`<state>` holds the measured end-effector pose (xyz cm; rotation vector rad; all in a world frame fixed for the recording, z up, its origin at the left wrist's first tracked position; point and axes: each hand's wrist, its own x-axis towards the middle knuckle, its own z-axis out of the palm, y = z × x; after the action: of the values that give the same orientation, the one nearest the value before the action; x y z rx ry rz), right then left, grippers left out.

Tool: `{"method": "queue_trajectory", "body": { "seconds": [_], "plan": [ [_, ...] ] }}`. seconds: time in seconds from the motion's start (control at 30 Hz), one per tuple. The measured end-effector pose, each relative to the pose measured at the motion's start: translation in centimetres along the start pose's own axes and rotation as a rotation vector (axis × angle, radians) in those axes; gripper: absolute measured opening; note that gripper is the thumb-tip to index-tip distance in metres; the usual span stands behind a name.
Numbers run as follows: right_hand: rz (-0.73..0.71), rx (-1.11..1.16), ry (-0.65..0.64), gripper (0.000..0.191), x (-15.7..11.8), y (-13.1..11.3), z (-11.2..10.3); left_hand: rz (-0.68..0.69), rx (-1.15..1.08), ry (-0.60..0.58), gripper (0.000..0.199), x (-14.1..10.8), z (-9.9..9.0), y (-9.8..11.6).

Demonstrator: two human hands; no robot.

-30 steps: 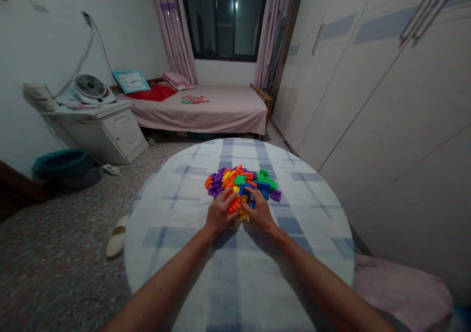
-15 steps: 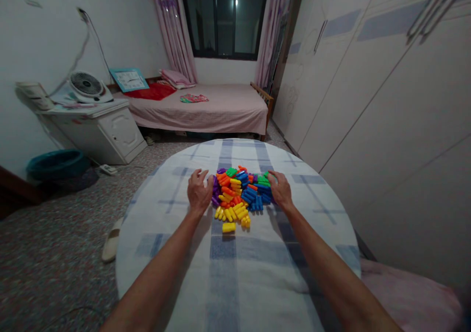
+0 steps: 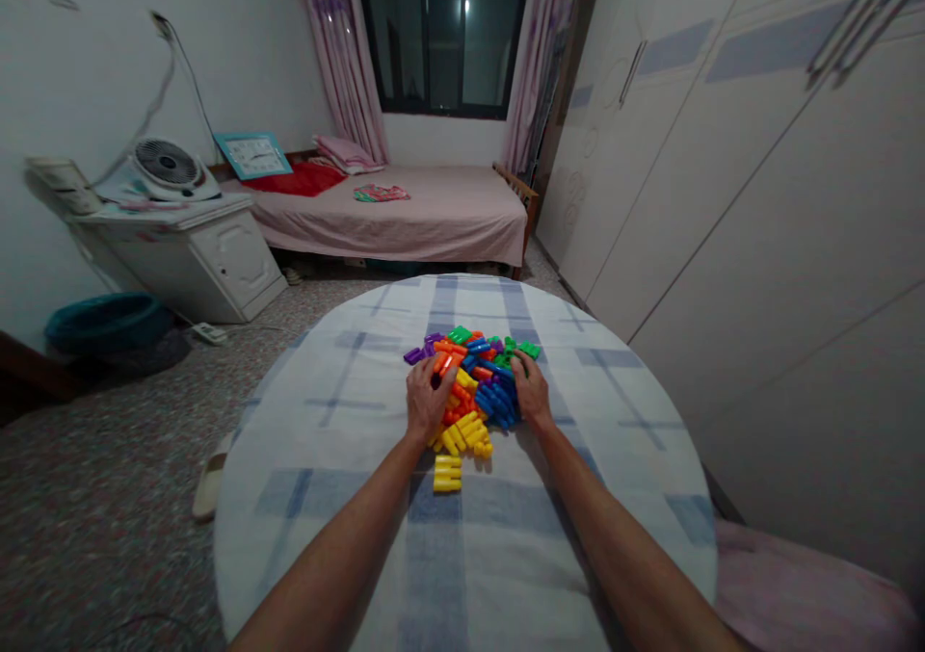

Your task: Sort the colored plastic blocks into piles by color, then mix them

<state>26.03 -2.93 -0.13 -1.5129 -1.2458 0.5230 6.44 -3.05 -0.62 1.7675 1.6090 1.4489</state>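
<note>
Left hand [image 3: 431, 400] lies open, fingers spread, on a heap of multicoloured plastic building pegs [image 3: 481, 373]. Right hand [image 3: 531, 389], partly curled, presses the heap's right side; any hold on a piece cannot be confirmed. Heap sits mid-desk [image 3: 347, 546] on a checked cloth [image 3: 578, 508]; three stacked yellow pegs [image 3: 447, 474] lie just apart, nearer the person.

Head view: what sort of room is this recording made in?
Most likely a bedroom in a home: a bed with a pink sheet stands under the window, a tall wardrobe lines the right wall, and a low white cabinet holds a small fan.
</note>
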Motion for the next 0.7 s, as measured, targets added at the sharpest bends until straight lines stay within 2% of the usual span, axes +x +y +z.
{"method": "queue_trajectory", "body": {
  "seconds": [0.17, 0.27, 0.37, 0.47, 0.57, 0.63, 0.7],
  "plan": [
    [-0.100, 0.166, -0.088, 0.045, -0.8, -3.6, 2.1, -0.025, -0.128, 0.011, 0.044, 0.2, 0.8, 0.7],
    [-0.245, 0.127, -0.183, 0.040, -1.8, -6.0, 2.9, -0.041, -0.245, -0.080, 0.042, 0.5, 0.5, 1.3],
    [-0.425, 0.053, -0.311, 0.038, -3.2, -7.5, 1.6, 0.019, -0.313, -0.191, 0.039, 0.4, -1.2, 1.7],
    [-0.574, -0.122, -0.391, 0.050, -4.7, -6.4, -1.7, 0.210, -0.220, -0.280, 0.045, -0.5, -4.5, 1.1],
    [-0.633, -0.392, -0.522, 0.088, -6.3, -3.2, -5.2, 0.461, -0.013, -0.476, 0.075, -2.1, -7.8, -0.7],
    [-0.616, -0.507, -0.613, 0.104, -7.4, -1.2, -6.5, 0.588, 0.097, -0.620, 0.100, -3.5, -9.1, -2.0],
    [-0.605, -0.570, -0.654, 0.112, -8.3, 0.1, -6.7, 0.646, 0.174, -0.701, 0.113, -4.9, -9.4, -2.7]
  ]
}}
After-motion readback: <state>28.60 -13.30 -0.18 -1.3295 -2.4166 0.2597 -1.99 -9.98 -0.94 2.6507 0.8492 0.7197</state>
